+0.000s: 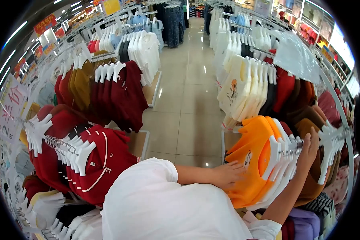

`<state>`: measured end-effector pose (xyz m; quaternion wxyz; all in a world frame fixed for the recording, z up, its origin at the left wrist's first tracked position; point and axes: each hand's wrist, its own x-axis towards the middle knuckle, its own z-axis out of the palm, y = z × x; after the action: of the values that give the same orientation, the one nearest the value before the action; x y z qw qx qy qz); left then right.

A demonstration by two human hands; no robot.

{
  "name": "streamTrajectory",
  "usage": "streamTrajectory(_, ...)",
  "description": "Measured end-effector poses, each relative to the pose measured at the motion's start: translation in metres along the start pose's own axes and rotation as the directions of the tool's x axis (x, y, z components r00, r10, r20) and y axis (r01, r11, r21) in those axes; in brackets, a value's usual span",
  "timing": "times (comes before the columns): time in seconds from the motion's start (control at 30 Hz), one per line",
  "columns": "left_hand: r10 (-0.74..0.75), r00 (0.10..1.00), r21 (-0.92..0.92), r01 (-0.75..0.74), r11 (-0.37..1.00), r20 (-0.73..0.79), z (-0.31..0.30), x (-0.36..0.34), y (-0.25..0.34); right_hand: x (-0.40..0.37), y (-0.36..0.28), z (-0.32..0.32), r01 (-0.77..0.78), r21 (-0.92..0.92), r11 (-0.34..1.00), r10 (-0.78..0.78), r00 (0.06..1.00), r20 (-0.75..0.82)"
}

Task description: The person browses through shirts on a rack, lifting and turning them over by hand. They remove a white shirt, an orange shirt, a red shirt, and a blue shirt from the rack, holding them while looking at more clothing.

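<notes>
An orange T-shirt (250, 154) with a small dark print hangs at the front of a rail on my right. My left hand (230, 174) rests on its front, fingers stretched and slightly blurred. Raised beside the hanger hooks is my right hand (309, 148), its fingers extended upward with no grip visible. A white hanger (273, 156) carries the orange shirt, and more white hangers with white garments stand close behind it. Brown garments (308, 184) hang just beyond my right hand.
Dark red tops with white trim (98, 160) hang on a rack to my left. Cream T-shirts (238, 90) and maroon tops (122, 96) hang farther ahead on either side. A tiled aisle (184, 100) runs between the racks. A handwritten sign (10, 106) stands at far left.
</notes>
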<state>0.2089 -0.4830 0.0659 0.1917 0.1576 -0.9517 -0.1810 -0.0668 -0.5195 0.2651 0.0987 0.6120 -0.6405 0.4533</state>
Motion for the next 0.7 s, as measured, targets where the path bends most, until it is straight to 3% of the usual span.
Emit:
streamTrajectory(0.07, -0.140, 0.986, 0.018, 0.139, 0.990, 0.092, 0.010, -0.027, -0.039, 0.004, -0.007, 0.007, 0.063, -0.065, 0.996, -0.050, 0.982, 0.184)
streamTrajectory(0.1, -0.294, 0.915, 0.028, 0.298, 0.954, 0.277, 0.014, -0.043, -0.057, 0.006, 0.001, 0.010, 0.102, -0.108, 0.989, -0.074, 0.968, 0.238)
streamTrajectory(0.13, -0.423, 0.787, 0.063, 0.444, 0.894, 0.449, 0.022, -0.063, -0.079, 0.006, -0.001, 0.011, 0.062, -0.018, 0.998, -0.057, 0.974, 0.217)
streamTrajectory(0.17, -0.633, 0.556, 0.182, 0.656, 0.732, 0.539, 0.075, -0.112, -0.127, 0.008, 0.020, 0.011, 0.131, -0.001, 0.991, -0.126, 0.955, 0.267)
streamTrajectory(0.2, -0.612, 0.532, 0.067, 0.721, 0.690, 0.585, 0.093, -0.153, -0.155, 0.007, 0.016, 0.008, 0.106, -0.021, 0.994, -0.096, 0.953, 0.286)
streamTrajectory(0.23, -0.667, 0.586, -0.155, 0.793, 0.590, 0.461, 0.123, -0.205, -0.178, 0.007, 0.011, 0.007, 0.039, 0.003, 0.999, -0.038, 0.954, 0.299)
streamTrajectory(0.3, -0.698, 0.444, -0.273, 0.896, 0.350, 0.562, 0.104, -0.280, -0.183, 0.005, 0.008, 0.006, -0.061, 0.044, 0.997, 0.045, 0.952, 0.302)
streamTrajectory(0.43, -0.784, 0.014, -0.104, 0.993, -0.064, 0.620, 0.089, -0.394, -0.192, 0.003, 0.001, 0.008, -0.157, 0.050, 0.986, 0.140, 0.959, 0.247)
streamTrajectory(0.5, -0.782, -0.110, -0.106, 0.970, -0.220, 0.614, 0.089, -0.423, -0.193, 0.005, -0.005, 0.010, -0.206, 0.059, 0.977, 0.188, 0.956, 0.227)
streamTrajectory(0.57, -0.770, -0.170, -0.144, 0.936, -0.322, 0.615, 0.091, -0.438, -0.194, 0.006, -0.006, 0.011, -0.275, 0.109, 0.955, 0.244, 0.942, 0.231)
streamTrajectory(0.67, -0.763, -0.197, -0.224, 0.885, -0.409, 0.616, 0.100, -0.449, -0.202, 0.007, -0.028, 0.017, -0.344, -0.012, 0.939, 0.343, 0.931, 0.124)
streamTrajectory(0.7, -0.762, -0.202, -0.249, 0.867, -0.431, 0.615, 0.101, -0.451, -0.204, 0.008, -0.038, 0.025, -0.287, -0.122, 0.950, 0.301, 0.946, 0.119)
